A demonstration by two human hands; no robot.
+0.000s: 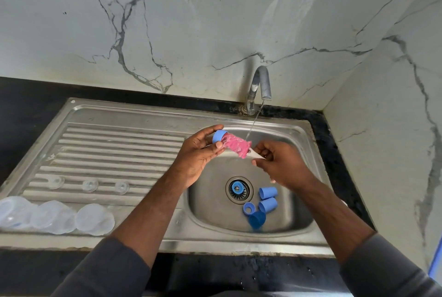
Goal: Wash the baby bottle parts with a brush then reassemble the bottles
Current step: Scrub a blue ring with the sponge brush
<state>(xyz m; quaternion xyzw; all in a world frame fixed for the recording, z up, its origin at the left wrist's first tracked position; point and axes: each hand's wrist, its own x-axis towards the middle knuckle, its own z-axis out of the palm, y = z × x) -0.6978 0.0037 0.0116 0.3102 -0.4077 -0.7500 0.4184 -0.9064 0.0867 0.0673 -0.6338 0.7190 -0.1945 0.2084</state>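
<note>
Over the sink point(210, 203), left hand point(196, 153) has its fingers curled round a blue cap point(219, 135), gripping it on its side. Pink brush point(236, 146) head sits partly in the cap's mouth. Right hand point(279, 165) fingers pinch the brush handle point(257, 155). Tap point(259, 86) is running and the stream lands on the bristles. More blue parts point(268, 193) lie loose beside the drain point(239, 190). Clear bottles point(55, 216) and teats point(90, 186) sit on the drainboard point(119, 143).

Risks, my read:
- The wet cap is slick, so a hard twist could pop it from the grip.
- Bristles under the stream will likely spray.
- Loose parts could drift over the drain.
</note>
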